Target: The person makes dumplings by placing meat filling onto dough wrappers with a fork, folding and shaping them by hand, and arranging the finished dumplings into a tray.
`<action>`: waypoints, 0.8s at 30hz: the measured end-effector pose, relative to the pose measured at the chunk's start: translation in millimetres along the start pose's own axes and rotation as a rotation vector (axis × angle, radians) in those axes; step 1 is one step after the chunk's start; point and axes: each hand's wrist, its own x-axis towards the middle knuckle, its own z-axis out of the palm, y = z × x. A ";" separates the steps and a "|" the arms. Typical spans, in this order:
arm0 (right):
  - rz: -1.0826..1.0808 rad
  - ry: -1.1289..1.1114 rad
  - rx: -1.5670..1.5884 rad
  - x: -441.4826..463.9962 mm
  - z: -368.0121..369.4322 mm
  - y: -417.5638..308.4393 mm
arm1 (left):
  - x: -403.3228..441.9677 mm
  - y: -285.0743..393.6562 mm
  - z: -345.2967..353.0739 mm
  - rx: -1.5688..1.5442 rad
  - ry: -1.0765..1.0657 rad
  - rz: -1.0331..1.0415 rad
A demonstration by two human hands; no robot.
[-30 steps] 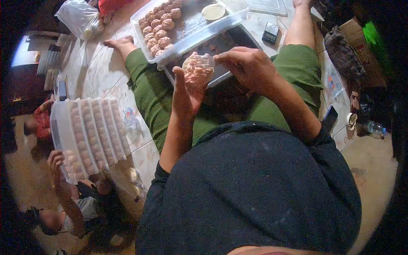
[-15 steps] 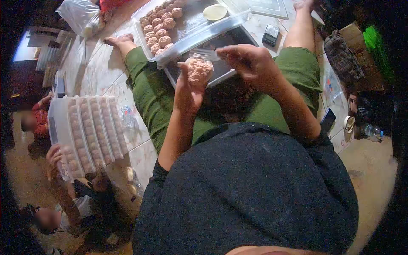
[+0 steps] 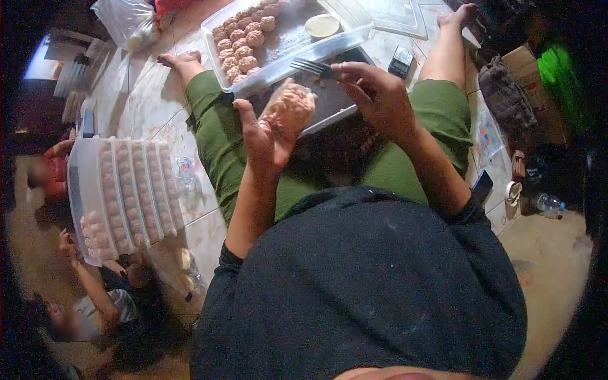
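A lumpy, pinkish ball of what looks like minced meat or dough (image 3: 294, 104) rests on the fingers of my left hand (image 3: 265, 140), whose thumb stands apart. My right hand (image 3: 382, 100) grips a fork (image 3: 309, 66) by its handle, tines pointing left, just above and apart from the ball. Beyond my hands, a clear plastic tub (image 3: 297, 56) holds rows of similar rough balls (image 3: 240, 49) on its left side and a round pale disc (image 3: 322, 26) on its right. Under the tub and beneath my hands lies a dark-bottomed tray (image 3: 334, 118).
A stack of clear tubs full of balls (image 3: 88, 183) stands at left, near another person's hand (image 3: 68, 246). A small device with a display (image 3: 401, 61) and a clear lid (image 3: 398, 18) lie right of the tub. A phone (image 3: 482, 184) and bottle (image 3: 550, 206) are at right.
My left hand has moved slightly left and its thumb has spread. The fork has lifted away from the ball, up and back. The other person's hand has shifted off the stacked tubs' side.
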 end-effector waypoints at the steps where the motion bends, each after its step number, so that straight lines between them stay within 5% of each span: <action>1: 0.128 -0.056 0.189 1.1 -0.1 3.4 | 2.2 -2.9 -4.7 0.107 -0.063 -0.033; 2: 0.233 -0.177 0.266 2.2 2.2 12.0 | 5.0 -6.1 -11.7 0.215 -0.126 -0.060; 3: 0.331 -0.301 0.335 4.5 5.5 25.6 | 8.4 -6.0 -32.0 -0.002 -0.241 -0.190; 4: 0.425 -0.435 0.394 7.3 8.8 39.8 | 1.2 -12.3 -6.4 0.476 -0.053 -0.121; 6: 0.540 -0.675 0.221 13.5 15.1 48.6 | 11.5 -24.4 -41.4 0.527 -0.122 -0.236; 10: 0.457 -0.916 0.468 12.4 25.9 65.5 | 10.8 -33.0 -42.5 0.660 -0.006 -0.264; 13: 0.533 -0.845 0.422 11.5 24.6 56.6 | 15.4 -34.2 -39.2 0.306 -0.110 -0.343; 16: 0.555 -0.646 0.453 17.9 20.9 64.9 | 12.5 -6.7 -22.2 0.768 0.268 -0.207; 21: 0.714 -0.343 0.987 34.9 8.6 -0.6 | 3.0 21.4 -9.5 0.323 -0.310 0.212; 24: 0.660 -0.371 0.996 29.2 19.9 -15.3 | 11.3 10.5 5.7 0.591 -0.423 0.315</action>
